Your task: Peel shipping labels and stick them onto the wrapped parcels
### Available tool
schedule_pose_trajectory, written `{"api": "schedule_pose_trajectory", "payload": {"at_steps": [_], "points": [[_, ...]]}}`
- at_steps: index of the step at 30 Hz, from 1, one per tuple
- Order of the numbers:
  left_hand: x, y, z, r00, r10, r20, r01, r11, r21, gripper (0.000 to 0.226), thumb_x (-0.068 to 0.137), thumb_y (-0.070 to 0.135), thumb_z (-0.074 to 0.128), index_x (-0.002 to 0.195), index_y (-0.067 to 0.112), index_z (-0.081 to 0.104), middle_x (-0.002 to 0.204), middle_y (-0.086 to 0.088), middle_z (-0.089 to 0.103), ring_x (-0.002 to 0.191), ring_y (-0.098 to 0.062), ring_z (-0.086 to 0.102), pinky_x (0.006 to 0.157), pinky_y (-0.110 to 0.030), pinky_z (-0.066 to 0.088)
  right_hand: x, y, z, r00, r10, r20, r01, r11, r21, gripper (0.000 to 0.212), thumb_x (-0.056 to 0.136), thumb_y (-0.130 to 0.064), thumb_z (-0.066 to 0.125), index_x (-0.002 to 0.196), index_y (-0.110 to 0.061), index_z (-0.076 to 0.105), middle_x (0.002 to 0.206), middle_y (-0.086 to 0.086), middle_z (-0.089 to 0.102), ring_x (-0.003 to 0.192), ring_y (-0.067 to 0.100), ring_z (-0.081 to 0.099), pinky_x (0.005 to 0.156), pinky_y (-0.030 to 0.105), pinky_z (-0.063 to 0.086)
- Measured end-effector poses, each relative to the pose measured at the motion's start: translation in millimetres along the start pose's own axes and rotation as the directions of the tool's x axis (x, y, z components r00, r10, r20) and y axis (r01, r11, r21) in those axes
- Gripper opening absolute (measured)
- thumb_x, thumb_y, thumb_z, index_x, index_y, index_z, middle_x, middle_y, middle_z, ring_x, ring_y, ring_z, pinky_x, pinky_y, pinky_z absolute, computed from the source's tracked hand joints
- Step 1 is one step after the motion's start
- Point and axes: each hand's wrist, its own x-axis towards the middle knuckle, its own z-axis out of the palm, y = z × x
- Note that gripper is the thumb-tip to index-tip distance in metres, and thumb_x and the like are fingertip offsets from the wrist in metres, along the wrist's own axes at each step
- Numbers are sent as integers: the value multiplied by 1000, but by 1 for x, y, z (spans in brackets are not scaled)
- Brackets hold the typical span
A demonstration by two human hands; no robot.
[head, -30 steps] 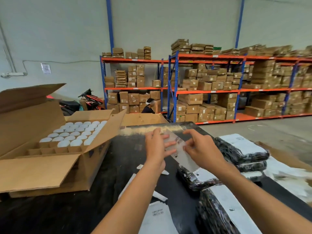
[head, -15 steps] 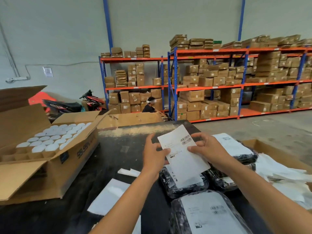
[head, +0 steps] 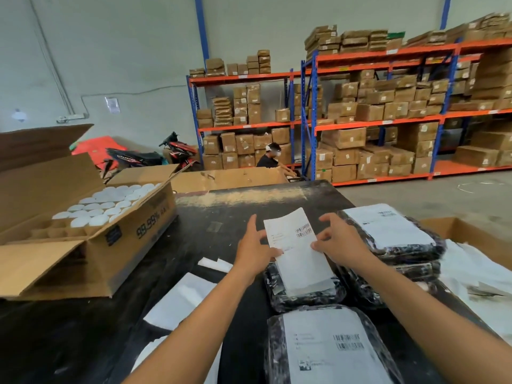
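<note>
Frame centre: left hand (head: 256, 252) and right hand (head: 339, 242) pinch shipping label (head: 297, 250) over unlabelled black-wrapped parcel (head: 304, 293); labelled parcels (head: 329, 347) alongside.

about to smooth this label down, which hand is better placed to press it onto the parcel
Right. The right hand sits over the shipping label above the parcel; the left hand pinches only its left edge.
</note>
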Motion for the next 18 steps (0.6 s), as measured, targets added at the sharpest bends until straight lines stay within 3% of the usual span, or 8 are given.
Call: {"api": "schedule_pose_trajectory", "payload": {"at_steps": [2,6,10,14,18], "points": [[2,-4,2,1000,-17,8,17,1000,11,106,78,-4,72,152,29,3,138,2,54,105,-12,53,53,-15,49,3,6,2,1000,26,17,-26,1000,6,61,81,-12,71,133,-14,38,88,3,66,75,10,56,59,24,40],[8,-11,6,999,-41,7,41,998,46,105,78,-6,70,152,29,4,138,2,53,99,-10,52,40,-7,39,7,16,8,997,71,34,-72,997,24,61,81,-11,71,133,-13,39,83,-2,64,85,15,57,68,25,40],[14,-18,13,999,-43,6,42,994,97,104,79,-6,69,152,28,3,136,3,56,97,-10,57,44,-12,43,8,26,14,994,99,40,-100,994,38,61,81,-10,70,134,-13,39,82,-4,61,85,15,56,74,28,40],[17,-26,18,999,-51,8,50,991,127,103,80,-5,69,152,27,3,135,4,56,69,8,58,42,-11,42,11,31,17,994,98,42,-99,995,28,61,82,-9,69,134,-12,39,82,-4,60,82,14,55,74,28,40],[20,-29,21,999,-48,-8,48,988,145,102,80,-4,69,152,26,4,135,3,56,79,1,57,45,-14,42,15,34,21,994,100,33,-101,994,31,60,82,-7,69,134,-12,38,80,-3,60,76,11,54,70,26,40]]}}
